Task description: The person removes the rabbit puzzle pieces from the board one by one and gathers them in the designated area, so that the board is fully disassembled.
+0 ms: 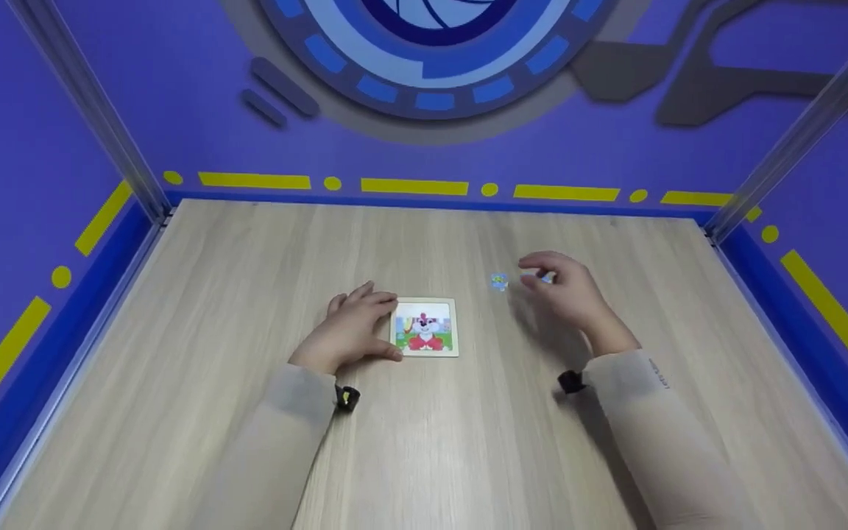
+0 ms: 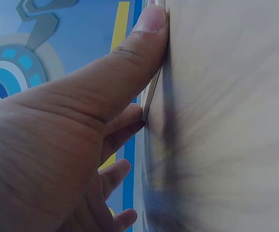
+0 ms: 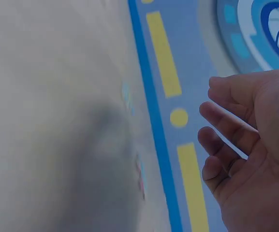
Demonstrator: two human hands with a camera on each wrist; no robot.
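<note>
A small square jigsaw tray (image 1: 424,308) lies on the table in the head view. Its lower part shows a cartoon animal in red on green, and its upper strip is plain white. My left hand (image 1: 350,331) holds the tray at its left side, thumb by the near corner and a fingertip by the far one. To the right, my right hand (image 1: 565,291) hovers with loosely bent fingers and nothing between them. A blue puzzle piece (image 1: 499,281) lies left of that hand. More colourful pieces (image 3: 140,176) lie below it, partly hidden by the fingers in the head view.
The wood-grain table (image 1: 424,442) is bounded by a purple-blue back wall (image 1: 409,154) and side walls with yellow markings. Metal posts (image 1: 799,132) stand at the back corners. A dark strap (image 1: 571,381) is on each wrist.
</note>
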